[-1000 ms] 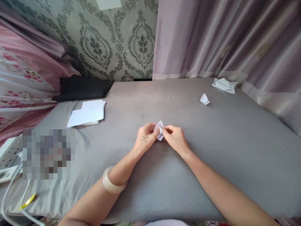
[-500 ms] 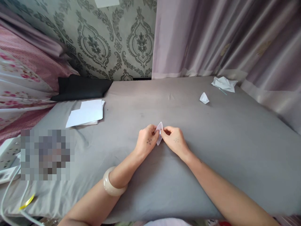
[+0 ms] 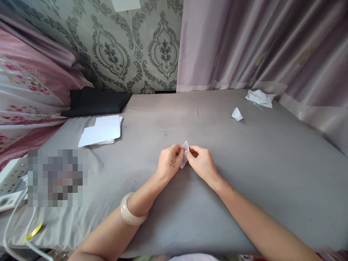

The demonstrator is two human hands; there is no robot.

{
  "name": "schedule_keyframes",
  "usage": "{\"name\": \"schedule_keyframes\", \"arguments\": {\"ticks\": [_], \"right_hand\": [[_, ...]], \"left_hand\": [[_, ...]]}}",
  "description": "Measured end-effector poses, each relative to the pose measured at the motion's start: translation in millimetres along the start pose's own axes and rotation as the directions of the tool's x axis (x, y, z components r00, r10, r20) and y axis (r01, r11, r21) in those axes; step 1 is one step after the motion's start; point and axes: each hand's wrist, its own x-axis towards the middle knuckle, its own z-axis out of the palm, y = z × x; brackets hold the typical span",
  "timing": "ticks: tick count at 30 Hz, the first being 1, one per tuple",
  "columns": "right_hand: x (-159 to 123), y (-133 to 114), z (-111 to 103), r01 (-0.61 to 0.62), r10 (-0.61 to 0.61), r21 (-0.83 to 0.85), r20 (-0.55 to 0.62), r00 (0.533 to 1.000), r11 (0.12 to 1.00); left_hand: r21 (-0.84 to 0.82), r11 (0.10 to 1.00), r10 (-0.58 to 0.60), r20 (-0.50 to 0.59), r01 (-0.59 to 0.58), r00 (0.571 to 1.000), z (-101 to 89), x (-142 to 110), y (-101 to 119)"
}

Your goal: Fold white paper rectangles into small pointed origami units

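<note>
between left fingers (image 3: 179, 153) and right fingers (image 3: 190, 156) | folded white paper (image 3: 185, 160) | both pinching it

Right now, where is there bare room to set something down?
Bare grey cloth lies right of the right hand, nearer than the small folded paper; also between left hand and white paper stack. Crowded: the left edge, with power strip, cables and yellow scrap; far-right corner, with papers.
</note>
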Motion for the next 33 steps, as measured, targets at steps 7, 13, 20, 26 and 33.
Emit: {"name": "schedule_keyframes", "arguments": {"ticks": [7,13,20,26,33], "right_hand": [[-1.9,-2.9,-0.3,0.034,-0.033,-0.046,0.021,0.999,0.998],[-2.0,-2.3,-0.7,0.074,-0.073,-0.107,0.011,0.997,0.992],[1.3,0.9,-1.7,0.036,-0.038,-0.082,-0.031,0.999,0.996],[-1.8,-1.2,-1.7,0.077,-0.081,-0.177,-0.013,0.997,0.981],[-2.3,-3.9,-3.7,0.094,-0.088,-0.227,0.038,0.995,0.969]], "left_hand": [[-0.042,0.996,-0.077,-0.035,0.076,0.996,-1.2,1.9,0.1],[-0.054,0.996,-0.067,-0.015,0.067,0.998,-2.1,4.1,-2.2],[-0.004,0.991,0.132,-0.051,-0.132,0.990,0.6,0.4,-1.0],[0.071,0.993,0.096,-0.042,-0.093,0.994,4.4,-0.2,-2.2],[-0.028,0.992,0.127,0.036,-0.126,0.991,2.3,-3.5,3.3]]}}
